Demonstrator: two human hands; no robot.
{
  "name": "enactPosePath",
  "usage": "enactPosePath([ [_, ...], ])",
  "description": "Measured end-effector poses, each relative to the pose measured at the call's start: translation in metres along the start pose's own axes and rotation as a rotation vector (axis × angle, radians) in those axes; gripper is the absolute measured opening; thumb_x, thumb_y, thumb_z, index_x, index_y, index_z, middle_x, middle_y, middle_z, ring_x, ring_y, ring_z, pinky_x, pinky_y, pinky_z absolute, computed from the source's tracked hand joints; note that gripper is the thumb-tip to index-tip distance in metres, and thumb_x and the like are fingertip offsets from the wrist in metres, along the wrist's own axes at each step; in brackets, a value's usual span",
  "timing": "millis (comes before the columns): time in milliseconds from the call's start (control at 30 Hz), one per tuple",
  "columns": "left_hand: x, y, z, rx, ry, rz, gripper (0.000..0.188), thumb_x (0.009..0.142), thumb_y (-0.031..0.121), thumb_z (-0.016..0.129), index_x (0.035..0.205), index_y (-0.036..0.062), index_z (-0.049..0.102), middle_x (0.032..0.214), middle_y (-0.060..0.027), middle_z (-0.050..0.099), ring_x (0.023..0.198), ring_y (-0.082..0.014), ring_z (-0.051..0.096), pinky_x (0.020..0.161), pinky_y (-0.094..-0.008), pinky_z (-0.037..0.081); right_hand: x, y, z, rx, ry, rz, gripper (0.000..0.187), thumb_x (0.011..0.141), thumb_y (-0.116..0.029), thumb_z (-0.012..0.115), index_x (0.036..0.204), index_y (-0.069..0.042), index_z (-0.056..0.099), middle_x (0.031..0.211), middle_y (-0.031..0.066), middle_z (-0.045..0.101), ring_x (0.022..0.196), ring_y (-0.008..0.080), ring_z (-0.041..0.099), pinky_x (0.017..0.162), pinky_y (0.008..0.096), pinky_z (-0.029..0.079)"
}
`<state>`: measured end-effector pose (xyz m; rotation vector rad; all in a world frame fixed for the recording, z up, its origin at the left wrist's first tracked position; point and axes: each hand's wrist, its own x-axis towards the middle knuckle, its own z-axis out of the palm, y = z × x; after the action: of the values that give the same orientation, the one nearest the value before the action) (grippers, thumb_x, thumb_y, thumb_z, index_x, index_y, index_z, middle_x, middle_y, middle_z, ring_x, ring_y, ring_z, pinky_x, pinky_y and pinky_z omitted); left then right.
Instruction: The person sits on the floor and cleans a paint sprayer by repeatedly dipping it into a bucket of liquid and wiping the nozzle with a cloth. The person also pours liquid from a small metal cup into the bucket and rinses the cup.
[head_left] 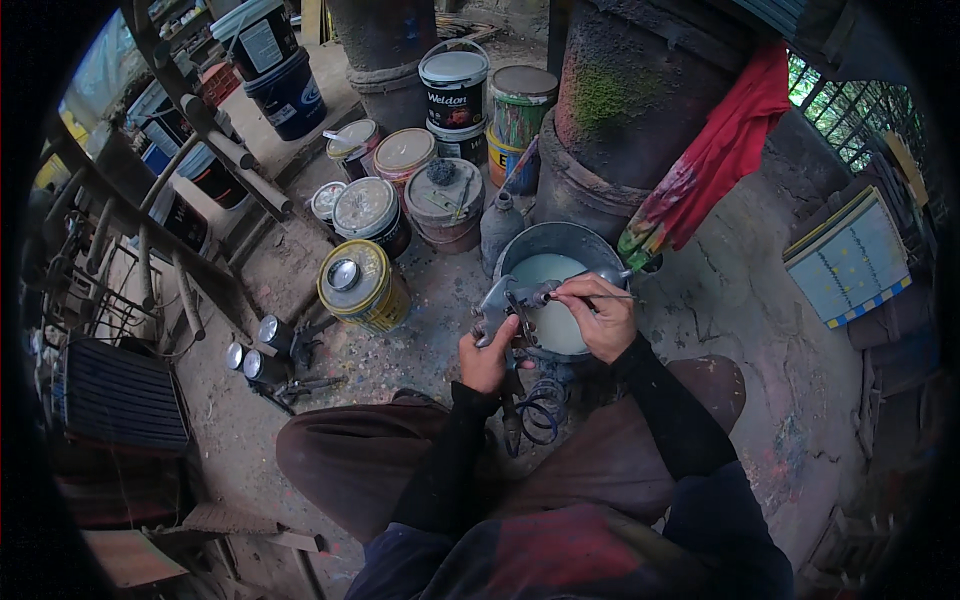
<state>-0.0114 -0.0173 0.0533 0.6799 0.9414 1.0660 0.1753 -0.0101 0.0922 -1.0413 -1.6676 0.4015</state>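
My left hand (484,360) is closed around a paint spray gun (516,308), its thumb pressed on the body. A coiled dark hose (541,411) hangs below the gun. My right hand (603,318) pinches a thin dark rod (612,296) at the gun's upper end; part of the rod is hidden by the fingers. Both hands are over a grey metal bucket (575,234) holding milky white liquid (550,268). A grey bottle (500,232) stands beside the bucket's left side.
Several lidded paint tins and pails stand ahead to the left, among them a yellow tin (372,300). Small metal cups (268,366) are on the floor at left. A red cloth (728,150) hangs by a large dark drum (640,110). Wooden bars (215,130) are at far left.
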Motion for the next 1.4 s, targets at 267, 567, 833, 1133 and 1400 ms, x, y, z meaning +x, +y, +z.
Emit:
enactPosePath([
  [267,-0.002,0.002,-0.002,-0.045,-0.095,-0.027,0.033,0.092,0.026,0.059,0.108,-0.0032,0.061,0.094,-0.0151,0.067,0.076,-0.021,0.066,0.05,-0.0293,0.055,0.001,-0.012,0.006,-0.016,-0.011,-0.158,0.017,0.079,0.007,0.065,0.093,-0.002,0.065,0.09,0.0118,0.064,0.078,0.0253,0.066,0.065,0.0315,0.053],
  [567,0.001,0.015,-0.003,0.055,-0.058,0.026,0.022,0.089,0.016,0.065,0.1,-0.0034,0.064,0.088,-0.0093,0.065,0.075,-0.0174,0.064,0.051,-0.0331,0.058,0.01,-0.021,-0.007,-0.044,-0.082,-0.065,0.016,0.079,0.008,0.066,0.093,-0.001,0.066,0.089,0.013,0.066,0.08,0.0236,0.066,0.067,0.0294,0.051],
  [833,-0.002,0.021,-0.003,0.084,-0.082,-0.006,0.023,0.09,0.017,0.065,0.1,-0.0033,0.064,0.087,-0.0087,0.065,0.076,-0.0166,0.064,0.051,-0.0328,0.058,0.016,-0.018,-0.008,0.003,-0.13,-0.025,0.015,0.077,0.005,0.067,0.09,-0.001,0.067,0.085,0.0099,0.065,0.077,0.0252,0.067,0.066,0.0317,0.052],
  [1133,-0.003,0.012,-0.006,0.103,-0.054,0.042,0.023,0.09,0.017,0.065,0.099,-0.0039,0.064,0.086,-0.0098,0.066,0.075,-0.0171,0.065,0.05,-0.0329,0.058,0.013,-0.022,0.002,-0.052,-0.092,0.033,0.012,0.077,0.005,0.066,0.087,-0.001,0.066,0.084,0.0099,0.064,0.077,0.0262,0.065,0.066,0.0323,0.052],
  [1400,0.002,0.015,-0.013,0.103,-0.062,0.067,0.024,0.091,0.016,0.062,0.104,-0.0047,0.062,0.09,-0.0139,0.067,0.077,-0.0209,0.066,0.051,-0.0337,0.058,0.014,-0.03,0.007,-0.053,-0.008,0.03,0.011,0.08,0.003,0.065,0.09,0.001,0.065,0.085,0.0118,0.066,0.076,0.0234,0.066,0.065,0.0305,0.051],
])
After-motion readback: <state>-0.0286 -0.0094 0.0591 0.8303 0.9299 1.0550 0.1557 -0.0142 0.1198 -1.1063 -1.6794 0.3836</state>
